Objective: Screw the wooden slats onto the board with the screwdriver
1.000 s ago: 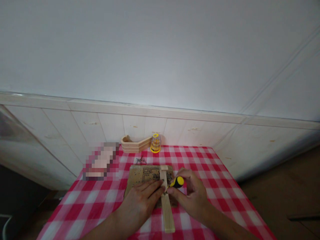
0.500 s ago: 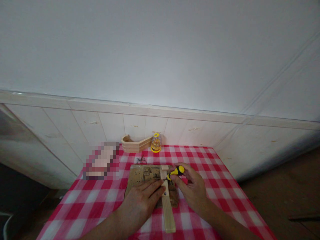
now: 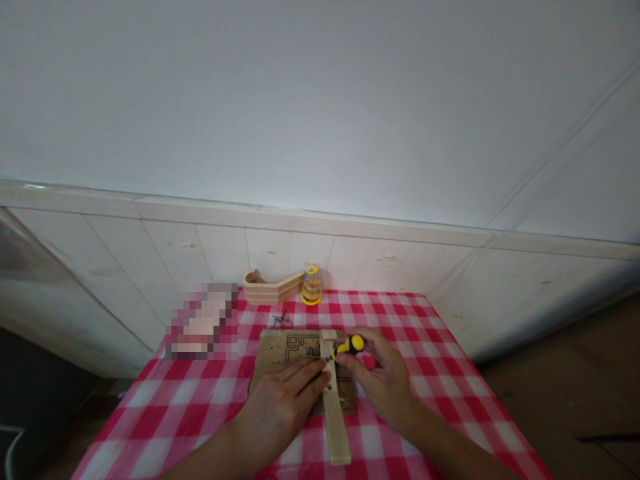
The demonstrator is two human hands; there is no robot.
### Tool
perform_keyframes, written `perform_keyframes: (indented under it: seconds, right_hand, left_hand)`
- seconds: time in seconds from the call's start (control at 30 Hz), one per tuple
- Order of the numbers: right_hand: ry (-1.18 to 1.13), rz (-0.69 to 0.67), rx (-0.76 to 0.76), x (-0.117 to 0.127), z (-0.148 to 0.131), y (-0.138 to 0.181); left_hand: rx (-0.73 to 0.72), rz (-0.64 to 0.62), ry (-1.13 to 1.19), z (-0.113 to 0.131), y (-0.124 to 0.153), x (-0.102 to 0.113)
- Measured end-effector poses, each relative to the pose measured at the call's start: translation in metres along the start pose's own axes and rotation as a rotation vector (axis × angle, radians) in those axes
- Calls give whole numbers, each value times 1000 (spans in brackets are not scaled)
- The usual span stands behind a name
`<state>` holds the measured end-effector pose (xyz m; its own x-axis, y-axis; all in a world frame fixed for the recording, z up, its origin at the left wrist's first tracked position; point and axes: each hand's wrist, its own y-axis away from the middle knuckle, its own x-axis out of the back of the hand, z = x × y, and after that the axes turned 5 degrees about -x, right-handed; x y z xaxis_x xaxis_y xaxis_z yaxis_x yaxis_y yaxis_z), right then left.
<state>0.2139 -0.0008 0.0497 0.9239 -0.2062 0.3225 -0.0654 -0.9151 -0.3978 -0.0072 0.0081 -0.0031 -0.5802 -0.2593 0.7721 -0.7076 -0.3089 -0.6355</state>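
Note:
A brown wooden board (image 3: 280, 353) with dark line markings lies on the red and white checked tablecloth (image 3: 440, 373). A pale wooden strip (image 3: 334, 420) lies across the board, running toward me. My left hand (image 3: 283, 403) rests flat on the board with fingers stretched out against the strip. My right hand (image 3: 383, 377) is closed on a small yellow and black screwdriver (image 3: 349, 347); its tip points at the strip near its far end. A screw head shows on the strip below the tip.
A curved stack of wooden pieces (image 3: 267, 288) and a yellow screwdriver bit holder (image 3: 311, 285) stand at the table's far edge by the white panelled wall. A few dark screws (image 3: 281, 319) lie behind the board. A blurred-out object (image 3: 203, 321) sits at the left.
My right hand has carried the screwdriver from lower on the strip up toward its far end. The left hand has kept still on the board.

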Motion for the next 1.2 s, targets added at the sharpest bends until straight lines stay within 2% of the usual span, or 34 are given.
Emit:
perform_keyframes:
  seconds: [0.5,0.67,0.8,0.9,1.2]
  right_hand:
    - [-15,45,-62,-4,3,2]
    - [-57,111,12,0,-3,5]
    - [-81,8,135,5,-14,10]
    - [-51,-70,163,7,-16,13]
    - [-17,-104,164,4,-11,13]
  left_hand:
    - [-5,-3,4,-1,1,-2]
    - [8,-3,8,-1,2,-2]
    - [13,-9,8,1,0,0]
    - [11,-14,19,1,-1,2]
    - [23,-18,36,1,1,0]
